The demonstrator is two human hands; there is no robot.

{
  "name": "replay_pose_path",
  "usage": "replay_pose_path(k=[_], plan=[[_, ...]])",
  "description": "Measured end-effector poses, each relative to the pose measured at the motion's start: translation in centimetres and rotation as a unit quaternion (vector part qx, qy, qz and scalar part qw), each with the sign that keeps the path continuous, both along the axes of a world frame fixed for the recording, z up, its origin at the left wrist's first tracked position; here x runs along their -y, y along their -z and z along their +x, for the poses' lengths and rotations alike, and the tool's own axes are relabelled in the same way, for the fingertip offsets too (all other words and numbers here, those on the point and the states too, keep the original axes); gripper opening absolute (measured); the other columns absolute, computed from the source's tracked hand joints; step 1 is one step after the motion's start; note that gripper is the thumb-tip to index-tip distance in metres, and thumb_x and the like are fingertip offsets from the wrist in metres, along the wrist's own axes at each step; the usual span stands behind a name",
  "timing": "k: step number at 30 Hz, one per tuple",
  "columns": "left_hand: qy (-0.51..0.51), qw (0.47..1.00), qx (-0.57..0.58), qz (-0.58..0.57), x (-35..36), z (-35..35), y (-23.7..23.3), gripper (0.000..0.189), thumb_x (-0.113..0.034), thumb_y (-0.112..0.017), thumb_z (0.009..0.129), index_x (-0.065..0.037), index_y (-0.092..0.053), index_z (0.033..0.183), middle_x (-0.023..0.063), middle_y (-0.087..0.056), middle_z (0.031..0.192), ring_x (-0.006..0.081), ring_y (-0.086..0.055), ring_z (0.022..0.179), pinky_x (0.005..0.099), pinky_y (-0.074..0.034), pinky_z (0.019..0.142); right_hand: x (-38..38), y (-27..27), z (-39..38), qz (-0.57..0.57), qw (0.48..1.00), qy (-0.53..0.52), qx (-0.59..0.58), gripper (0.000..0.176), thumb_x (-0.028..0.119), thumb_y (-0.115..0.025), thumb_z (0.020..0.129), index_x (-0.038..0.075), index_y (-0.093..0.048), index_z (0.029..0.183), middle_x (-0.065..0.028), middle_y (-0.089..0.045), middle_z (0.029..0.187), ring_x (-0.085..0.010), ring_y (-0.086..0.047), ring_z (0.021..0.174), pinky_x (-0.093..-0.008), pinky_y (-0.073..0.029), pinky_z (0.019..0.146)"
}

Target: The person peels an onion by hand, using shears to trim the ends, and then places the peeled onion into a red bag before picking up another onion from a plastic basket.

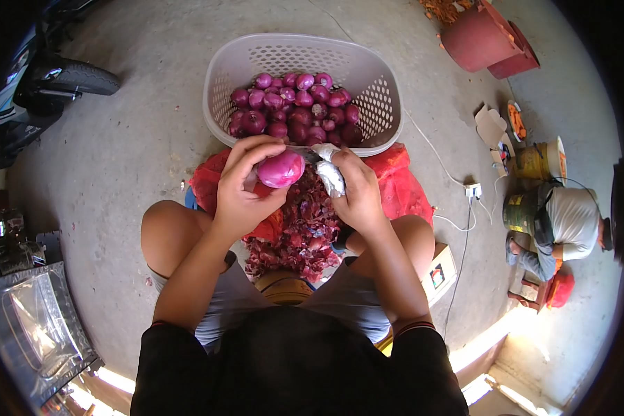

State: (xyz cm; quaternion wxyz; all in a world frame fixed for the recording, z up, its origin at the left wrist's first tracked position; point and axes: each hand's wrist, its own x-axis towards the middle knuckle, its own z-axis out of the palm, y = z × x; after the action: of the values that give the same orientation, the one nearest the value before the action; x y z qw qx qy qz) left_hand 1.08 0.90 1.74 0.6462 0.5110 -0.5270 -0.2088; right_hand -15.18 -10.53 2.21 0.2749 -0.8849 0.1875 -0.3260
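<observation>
Between the thumb and fingers of my left hand [246,184] is a smooth purple-red onion [281,170]. My right hand [357,187] is closed around a knife handle wrapped in white material [331,177]. The knife's short dark blade points left, close to the onion's upper right side; whether it touches cannot be made out. Just beyond both hands, a grey perforated basket [222,66] holds several purple onions [300,114]. Below the hands lies a heap of dark red onion skins [301,232], partly on red mesh sacks [402,184].
My knees flank the skins. A motorcycle wheel [83,76] is at the upper left. On the right are a power strip with cords [473,190], an open cardboard box [491,127], buckets [534,161] and a bent-over person [572,215]. Red tubs [480,38] stand at the upper right.
</observation>
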Motion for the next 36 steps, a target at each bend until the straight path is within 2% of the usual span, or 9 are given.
replay_pose_path(k=[5,15,16,22,24,26,29,32,36], plan=[[-0.012,1.000,-0.001,0.017,-0.1,-0.1,0.1,0.054,0.013,-0.065,0.064,0.000,-0.054,0.115,0.0115,-0.047,0.120,0.0210,-0.049,0.113,0.0325,-0.041,0.096,-0.4,-1.0,-0.4,-0.044,0.998,0.003,-0.047,0.037,-0.003,-0.064,0.061,0.003,-0.054,0.096,-0.0138,-0.058,0.092,-0.0352,-0.061,0.079,-0.0413,-0.051,0.064],[0.007,1.000,-0.013,-0.013,0.1,-0.2,0.3,0.052,0.015,-0.063,0.065,0.002,-0.054,0.114,0.0114,-0.044,0.121,0.0244,-0.050,0.116,0.0348,-0.045,0.096,-0.3,0.7,0.1,0.059,0.998,-0.014,0.026,0.042,-0.007,-0.058,0.061,0.000,-0.054,0.102,-0.0176,-0.059,0.096,-0.0378,-0.060,0.084,-0.0417,-0.050,0.069],[0.005,1.000,-0.013,-0.007,-0.1,-0.2,0.3,0.052,0.015,-0.063,0.065,0.002,-0.054,0.114,0.0114,-0.044,0.121,0.0243,-0.050,0.115,0.0349,-0.045,0.096,-0.5,0.4,0.0,0.058,0.998,-0.015,0.009,0.033,-0.011,-0.059,0.069,-0.002,-0.052,0.099,-0.0161,-0.061,0.095,-0.0323,-0.061,0.084,-0.0336,-0.048,0.074],[0.008,1.000,0.011,-0.016,0.0,-0.2,0.2,0.052,0.014,-0.064,0.064,0.001,-0.055,0.113,0.0116,-0.044,0.121,0.0246,-0.051,0.115,0.0349,-0.045,0.095,-0.2,0.6,-0.1,0.090,0.995,-0.021,0.039,0.032,-0.010,-0.053,0.075,0.000,-0.053,0.106,-0.0111,-0.061,0.088,-0.0220,-0.061,0.077,-0.0290,-0.048,0.067],[0.016,1.000,0.009,-0.021,0.1,-0.2,0.2,0.052,0.014,-0.064,0.064,0.000,-0.056,0.113,0.0118,-0.044,0.120,0.0251,-0.051,0.115,0.0349,-0.045,0.095,-0.4,-0.2,-0.4,0.309,0.950,-0.022,0.039,0.036,-0.010,-0.052,0.074,0.000,-0.052,0.108,-0.0116,-0.060,0.091,-0.0228,-0.062,0.081,-0.0313,-0.049,0.070],[0.023,0.999,0.003,-0.024,0.2,-0.3,0.2,0.052,0.014,-0.064,0.063,-0.001,-0.057,0.112,0.0122,-0.045,0.119,0.0259,-0.051,0.114,0.0349,-0.045,0.095,-0.2,-0.2,-0.6,0.377,0.925,-0.034,0.022,0.039,-0.009,-0.048,0.076,0.002,-0.051,0.113,-0.0087,-0.060,0.091,-0.0180,-0.061,0.083,-0.0310,-0.048,0.072],[0.015,1.000,0.017,-0.019,0.1,-0.5,0.3,0.051,0.013,-0.064,0.062,-0.001,-0.058,0.111,0.0126,-0.048,0.117,0.0268,-0.051,0.113,0.0352,-0.045,0.095,0.0,-0.3,-0.4,0.342,0.939,-0.035,-0.008,0.037,-0.004,-0.051,0.076,0.004,-0.051,0.112,-0.0131,-0.060,0.092,-0.0237,-0.063,0.084,-0.0333,-0.048,0.072],[0.009,0.999,0.051,-0.007,0.1,-0.4,0.4,0.051,0.010,-0.065,0.061,-0.002,-0.059,0.110,0.0123,-0.051,0.115,0.0270,-0.052,0.112,0.0353,-0.045,0.093,0.3,0.5,-0.1,0.207,0.978,-0.036,0.001,0.022,0.000,-0.054,0.084,0.003,-0.052,0.106,-0.0029,-0.055,0.080,-0.0119,-0.051,0.069,-0.0244,-0.043,0.063],[-0.003,0.998,0.068,0.006,0.1,-0.4,0.5,0.052,0.008,-0.066,0.060,-0.003,-0.060,0.111,0.0119,-0.053,0.115,0.0267,-0.054,0.109,0.0354,-0.045,0.092,0.4,-0.3,-0.5,0.214,0.974,-0.046,-0.065,0.020,0.004,-0.057,0.080,0.004,-0.052,0.099,-0.0099,-0.056,0.078,-0.0230,-0.053,0.072,-0.0315,-0.044,0.066]])
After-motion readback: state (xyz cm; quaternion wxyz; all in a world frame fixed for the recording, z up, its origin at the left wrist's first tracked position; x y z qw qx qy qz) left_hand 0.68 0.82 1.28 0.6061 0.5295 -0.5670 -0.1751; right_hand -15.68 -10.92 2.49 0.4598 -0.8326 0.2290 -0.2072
